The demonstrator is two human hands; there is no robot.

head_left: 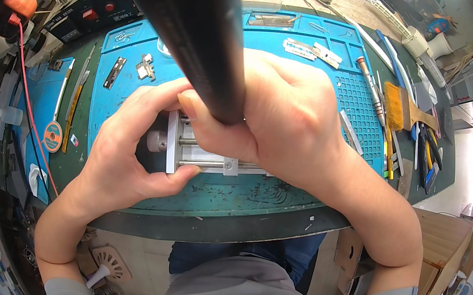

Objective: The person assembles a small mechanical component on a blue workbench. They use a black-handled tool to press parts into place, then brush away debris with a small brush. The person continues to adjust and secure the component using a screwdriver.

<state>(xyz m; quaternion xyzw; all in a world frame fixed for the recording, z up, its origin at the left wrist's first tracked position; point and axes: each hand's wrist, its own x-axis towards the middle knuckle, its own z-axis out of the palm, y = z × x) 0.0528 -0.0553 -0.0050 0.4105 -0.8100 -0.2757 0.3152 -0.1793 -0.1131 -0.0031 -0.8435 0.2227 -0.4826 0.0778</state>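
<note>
A small silver clamp with parallel metal rods (210,164) lies on the blue work mat (278,196). My left hand (115,140) curves around its left end, thumb at the near edge and fingers at the far side, beside a round knob (156,141). My right hand (297,117) is closed over the clamp's middle and right part. From between its thumb and fingers a thick black cylindrical handle (194,34) rises toward the top of the view. The handle's lower tip, and whatever the clamp carries, are hidden by the right hand.
Small electronic parts (145,67) and razor blades (300,49) lie on the mat. To the right are a screwdriver (370,84), a brush (403,108) and several pliers (427,149). A solder-like spool (53,135), tweezers (78,91) and a black powered unit (90,13) stand left.
</note>
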